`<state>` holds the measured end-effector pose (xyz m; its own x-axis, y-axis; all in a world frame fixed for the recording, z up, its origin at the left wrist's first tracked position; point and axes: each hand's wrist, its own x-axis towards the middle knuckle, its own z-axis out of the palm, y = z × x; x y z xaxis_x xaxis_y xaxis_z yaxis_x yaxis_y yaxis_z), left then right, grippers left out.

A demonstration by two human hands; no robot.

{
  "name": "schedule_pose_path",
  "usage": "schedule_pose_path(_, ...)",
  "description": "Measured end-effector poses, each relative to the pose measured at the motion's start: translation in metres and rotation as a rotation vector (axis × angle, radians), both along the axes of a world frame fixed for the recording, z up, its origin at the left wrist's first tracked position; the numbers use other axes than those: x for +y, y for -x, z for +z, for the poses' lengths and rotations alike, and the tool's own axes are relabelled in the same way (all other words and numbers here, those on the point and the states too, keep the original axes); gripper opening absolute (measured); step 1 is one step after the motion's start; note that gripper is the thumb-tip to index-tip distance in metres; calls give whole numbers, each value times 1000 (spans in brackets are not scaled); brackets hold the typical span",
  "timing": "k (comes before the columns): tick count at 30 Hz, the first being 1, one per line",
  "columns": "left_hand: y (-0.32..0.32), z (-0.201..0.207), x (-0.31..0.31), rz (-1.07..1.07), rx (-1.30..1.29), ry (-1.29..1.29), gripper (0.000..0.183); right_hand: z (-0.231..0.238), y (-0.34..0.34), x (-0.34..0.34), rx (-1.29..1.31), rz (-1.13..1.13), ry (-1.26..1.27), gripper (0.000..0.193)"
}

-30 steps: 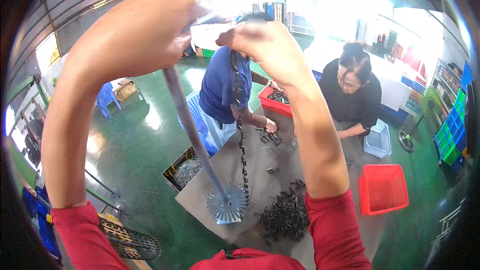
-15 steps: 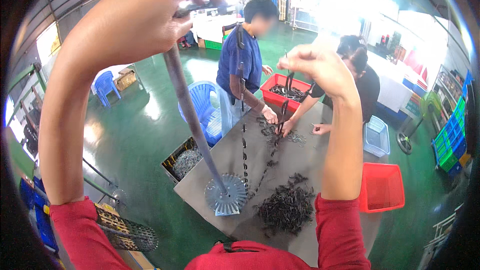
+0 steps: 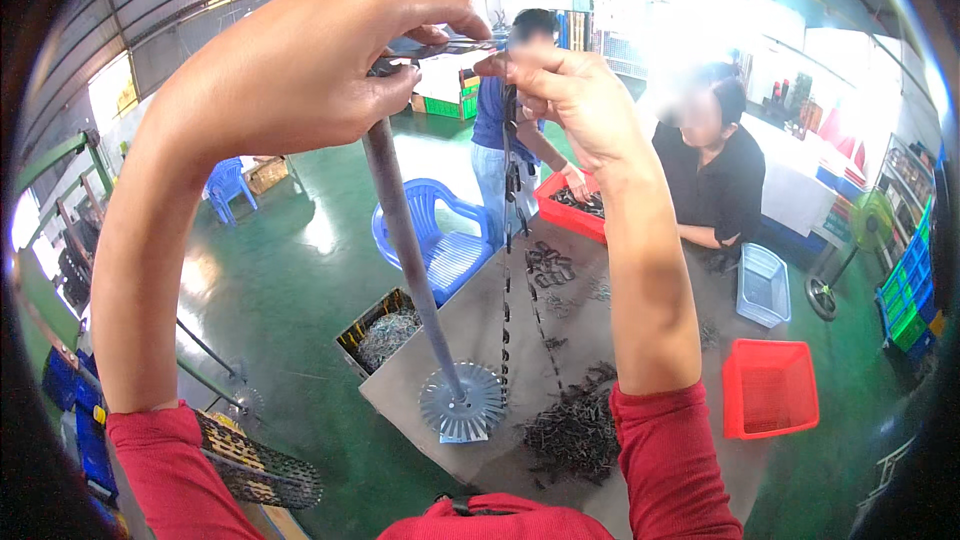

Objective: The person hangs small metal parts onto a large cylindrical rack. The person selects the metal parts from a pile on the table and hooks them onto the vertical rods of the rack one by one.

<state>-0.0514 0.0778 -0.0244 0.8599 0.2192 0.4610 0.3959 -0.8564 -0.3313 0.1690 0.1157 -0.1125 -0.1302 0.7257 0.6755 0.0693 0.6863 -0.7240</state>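
Up at the left, my left hand (image 3: pixel 290 60) is closed on a thin, flat, shiny dark piece (image 3: pixel 445 47), held between thumb and fingers beside the upright grey metal pole (image 3: pixel 405 225). My right hand (image 3: pixel 575 105) pinches the top of a black link chain (image 3: pixel 511 130), its fingertips close to the far end of the flat piece; whether they touch I cannot tell. Two strands of the chain hang down to the table. At the pole's foot is a round slotted metal disc (image 3: pixel 460 402). A heap of black pieces (image 3: pixel 575 430) lies beside it.
On the grey table (image 3: pixel 440 330) lie more loose links (image 3: pixel 548 265). A person in blue (image 3: pixel 490 155) reaches into a red bin (image 3: pixel 575 225); another in black (image 3: pixel 715 175) sits at right. Around stand a blue chair (image 3: pixel 450 250), a crate (image 3: pixel 385 332), another red bin (image 3: pixel 770 390) and a pale-blue basket (image 3: pixel 763 285).
My right hand has moved left and up to my left hand, bringing the chain strands closer together. Both co-workers have drawn back from the links on the table.
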Motion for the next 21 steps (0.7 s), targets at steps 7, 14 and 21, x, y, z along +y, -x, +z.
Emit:
schedule_pose_path(7, -9, 1, -1, 7, 34, 41, 43, -7, -13, 7, 214, 265, 97, 22)
schedule_pose_path(14, -14, 2, -9, 30, 8, -28, 48, -3, -14, -1, 8, 102, 23, 27)
schedule_pose_path(21, -27, 7, -9, 140, 63, -84, 36, -4, 11, -2, 49, 137, -8, 24)
